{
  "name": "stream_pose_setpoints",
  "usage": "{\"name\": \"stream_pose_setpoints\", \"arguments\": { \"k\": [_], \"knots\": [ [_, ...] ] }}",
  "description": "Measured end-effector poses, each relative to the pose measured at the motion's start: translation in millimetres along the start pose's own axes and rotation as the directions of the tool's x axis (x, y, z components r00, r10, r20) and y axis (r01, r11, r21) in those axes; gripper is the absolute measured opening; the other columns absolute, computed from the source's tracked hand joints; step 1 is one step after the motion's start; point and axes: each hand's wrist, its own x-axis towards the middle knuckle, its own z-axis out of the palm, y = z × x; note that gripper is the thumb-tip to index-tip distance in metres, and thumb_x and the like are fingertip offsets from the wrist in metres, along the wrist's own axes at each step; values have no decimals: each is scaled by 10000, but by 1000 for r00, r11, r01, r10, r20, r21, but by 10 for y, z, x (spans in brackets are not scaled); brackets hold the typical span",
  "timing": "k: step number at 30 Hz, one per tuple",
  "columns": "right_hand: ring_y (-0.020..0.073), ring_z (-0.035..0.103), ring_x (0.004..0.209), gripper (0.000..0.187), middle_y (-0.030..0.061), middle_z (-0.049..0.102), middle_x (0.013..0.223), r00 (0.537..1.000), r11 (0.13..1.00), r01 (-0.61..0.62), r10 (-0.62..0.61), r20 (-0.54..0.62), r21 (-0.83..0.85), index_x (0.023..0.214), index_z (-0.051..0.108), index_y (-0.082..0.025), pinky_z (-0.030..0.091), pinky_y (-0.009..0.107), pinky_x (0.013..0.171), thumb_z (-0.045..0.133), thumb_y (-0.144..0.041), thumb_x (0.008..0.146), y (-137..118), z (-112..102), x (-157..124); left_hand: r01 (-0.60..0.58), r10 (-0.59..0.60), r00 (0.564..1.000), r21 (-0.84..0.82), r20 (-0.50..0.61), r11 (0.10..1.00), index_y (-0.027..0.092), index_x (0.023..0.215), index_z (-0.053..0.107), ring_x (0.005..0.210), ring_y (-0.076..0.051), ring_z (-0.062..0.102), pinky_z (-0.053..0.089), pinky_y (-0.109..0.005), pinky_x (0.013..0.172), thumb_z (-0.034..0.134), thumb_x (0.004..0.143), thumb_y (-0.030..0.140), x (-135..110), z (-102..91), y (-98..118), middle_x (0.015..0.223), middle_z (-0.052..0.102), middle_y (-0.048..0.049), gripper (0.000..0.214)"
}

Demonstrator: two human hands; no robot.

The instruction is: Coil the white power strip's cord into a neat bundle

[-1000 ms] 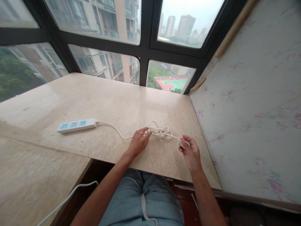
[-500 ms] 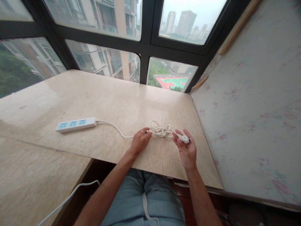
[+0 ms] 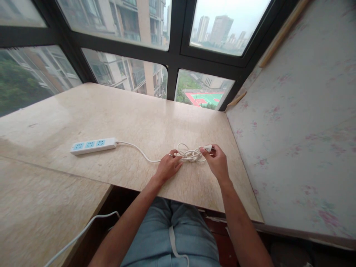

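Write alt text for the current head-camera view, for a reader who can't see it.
A person's right hand holds a white plug over a loosely bundled white cord, while the left hand touches the cord. The cord leads left to a power strip on a beige ledge below dark-framed windows.

No legible text, labels, brands, numbers or signs anywhere.

Forearms [image 3: 239, 215] angled fwd & inward, L hand [image 3: 168, 167] palm-down w/ curled grip, R hand [image 3: 217, 161] pinching.
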Motion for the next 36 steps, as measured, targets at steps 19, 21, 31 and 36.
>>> {"name": "stream_pose_setpoints", "arguments": {
  "k": [19, 21, 31, 36],
  "knots": [
    [120, 640, 617, 332, 49, 738, 871, 979, 794, -200, 139, 149, 574, 894, 593, -193, 545, 258, 617, 763, -421, 724, 158, 188, 16, 21, -20, 999, 25, -33, 999, 198, 930, 656, 824, -173, 613, 508, -330, 761, 589, 858, 225, 13, 40, -19, 1214, 549, -106, 102],
    [128, 636, 620, 341, 49, 737, 871, 986, 849, -149, 92, 136, 506, 929, 580, -195, 542, 272, 621, 746, -426, 741, 152, 181, 4, 26, -25, 999, 27, -34, 999, 197, 934, 655, 828, -177, 611, 504, -336, 764, 587, 858, 226, 11, 40, -19, 1221, 547, -108, 106],
    [206, 662, 975, 430, 75, 701, 1057, 994, 912, -21, -27, 110, 410, 1084, 560, -232, 524, 375, 865, 769, -346, 726, 279, 30, -236, 6, -4, 998, 21, -69, 1000, 180, 831, 662, 1043, -250, 569, 457, -425, 888, 606, 843, 218, 15, 12, -9, 1176, 584, -140, 69],
    [207, 654, 1002, 452, 70, 702, 1046, 998, 899, -37, 14, 54, 436, 1131, 528, -233, 496, 413, 929, 746, -323, 746, 363, -2, -376, 44, -41, 988, 13, -147, 999, 192, 892, 681, 1086, -261, 541, 438, -440, 919, 595, 852, 239, -10, 2, 13, 1158, 594, -130, 106]
  ]
}}
